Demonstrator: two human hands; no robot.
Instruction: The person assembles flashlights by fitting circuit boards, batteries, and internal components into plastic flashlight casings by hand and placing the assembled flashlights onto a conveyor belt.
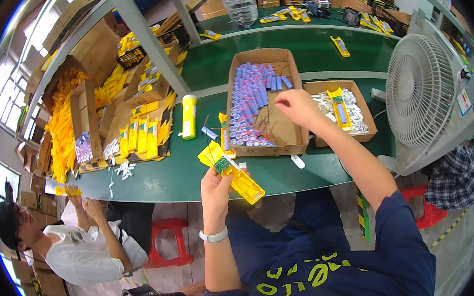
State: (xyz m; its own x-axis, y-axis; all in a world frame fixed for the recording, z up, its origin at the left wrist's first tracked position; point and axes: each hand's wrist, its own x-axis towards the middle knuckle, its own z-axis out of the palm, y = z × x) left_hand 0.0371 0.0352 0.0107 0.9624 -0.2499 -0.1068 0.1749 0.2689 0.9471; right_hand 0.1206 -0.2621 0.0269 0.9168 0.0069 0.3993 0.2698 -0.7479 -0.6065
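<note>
My left hand holds a yellow plastic housing with a small green circuit board on it, above the front edge of the green table. My right hand reaches into a flat cardboard box and hovers over its bare right side, fingers pinched together; whether they hold anything cannot be told. Rows of purple cylindrical battery cells with red wires fill the left part of that box.
A smaller cardboard box with white parts and a yellow housing sits to the right. A white fan stands beyond it. A yellow flashlight, trays of yellow housings and cartons lie left. A seated person works at lower left.
</note>
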